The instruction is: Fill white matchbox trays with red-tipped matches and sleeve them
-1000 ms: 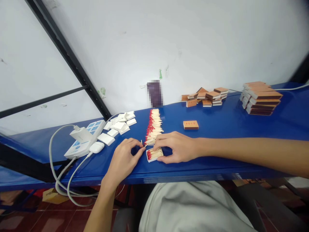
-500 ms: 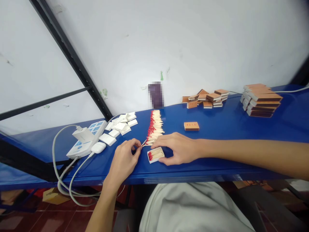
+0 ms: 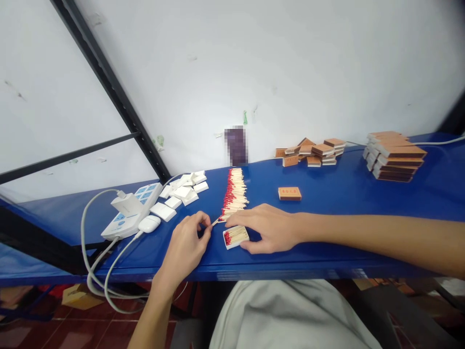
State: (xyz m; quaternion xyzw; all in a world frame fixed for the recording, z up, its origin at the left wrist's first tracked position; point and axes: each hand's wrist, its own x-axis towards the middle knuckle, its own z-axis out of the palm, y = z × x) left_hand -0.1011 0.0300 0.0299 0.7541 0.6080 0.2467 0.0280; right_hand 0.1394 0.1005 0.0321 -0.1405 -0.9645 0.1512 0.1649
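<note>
Matches (image 3: 237,234) lie red heads leftward in a small white tray (image 3: 237,245) between the left hand (image 3: 187,237) and the right hand (image 3: 271,228), as I watch from my remote seat. I see the left thumb and forefinger pinched on a thin matchstick (image 3: 215,222), which points toward the tray's far side. On the right, thumb and fingers stand apart about the tray, the thumb at its near edge; whether they grip it I can't make out. Just beyond the right fingertips I get a long row of loose matches (image 3: 236,194) running away from the hands. Past the left hand are a power strip (image 3: 150,194) and a heap of white trays (image 3: 181,190); past the right, one orange matchbox (image 3: 289,193), then a jumbled pile of matchboxes (image 3: 315,151) and, farther right, a layered stack of matchboxes (image 3: 397,155), with the pale wall (image 3: 272,58) behind
</note>
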